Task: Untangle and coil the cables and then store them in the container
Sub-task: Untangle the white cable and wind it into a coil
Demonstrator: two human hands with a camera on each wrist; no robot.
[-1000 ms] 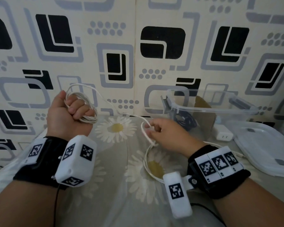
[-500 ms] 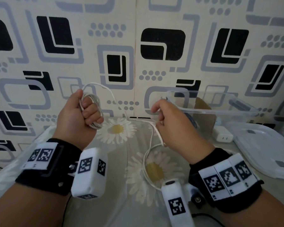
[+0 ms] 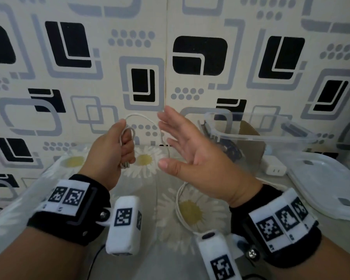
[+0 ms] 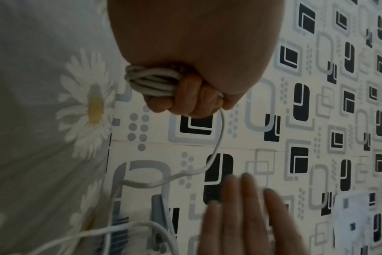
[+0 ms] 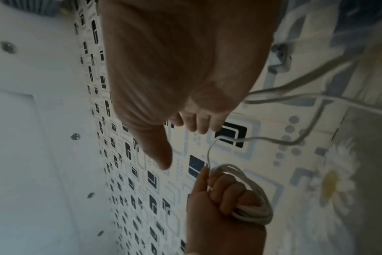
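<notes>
Gripping one white cable (image 3: 127,136) coil, left hand (image 3: 109,152) (fisted), right hand (image 3: 192,156) spread

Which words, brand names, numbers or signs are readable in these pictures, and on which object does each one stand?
No readable text.
Left wrist band: black-and-white square code markers; small marks beneath them are too blurred to read.
Right wrist band: the same kind of markers; the tiny print under them is unreadable.
White charger: no legible label.
Clear container and lid: no label visible.

Bare forearms, black wristbands (image 3: 69,211) carrying white panels printed with black square codes. White padded camera pods (image 3: 124,225) with one code each, fixed by silver screws.
</notes>
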